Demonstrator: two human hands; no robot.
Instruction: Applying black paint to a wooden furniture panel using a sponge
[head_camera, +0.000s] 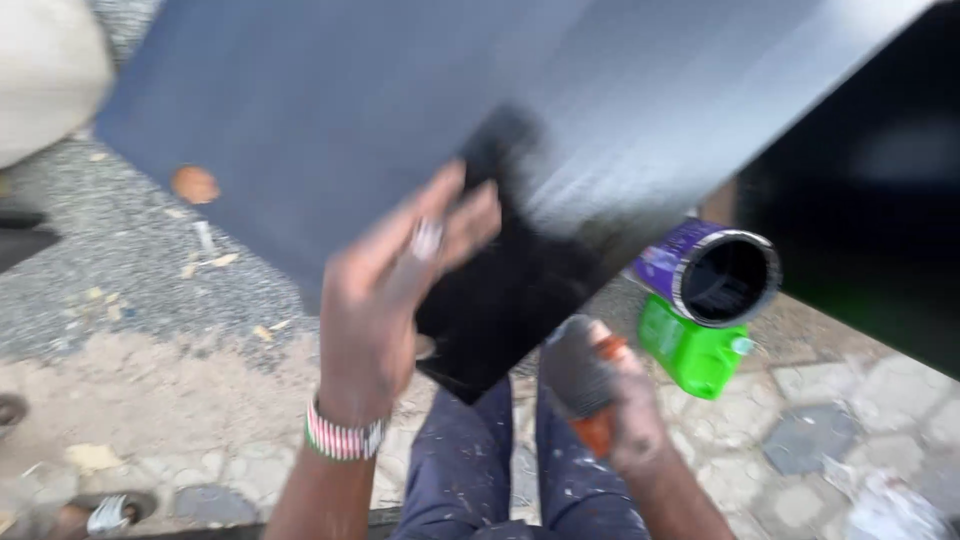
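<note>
My left hand (390, 290), with a ring and a striped wristband, presses flat against the lower corner of a large dark blue-black panel (330, 110) that fills the upper view. The corner under my fingers looks wet and glossy black. My right hand (600, 385), smeared with dark paint, is closed around an orange handle (598, 430), seemingly a brush, just below the panel's bottom edge. The brush head is hidden or blurred. My dark, paint-speckled trousers (470, 470) show below.
An open purple paint tin (715, 275) rests on a green plastic container (690, 355) at the right. A second black panel (880, 220) stands at far right. Gravel, sand and paving stones lie beneath; a sandalled foot (95, 512) shows at bottom left.
</note>
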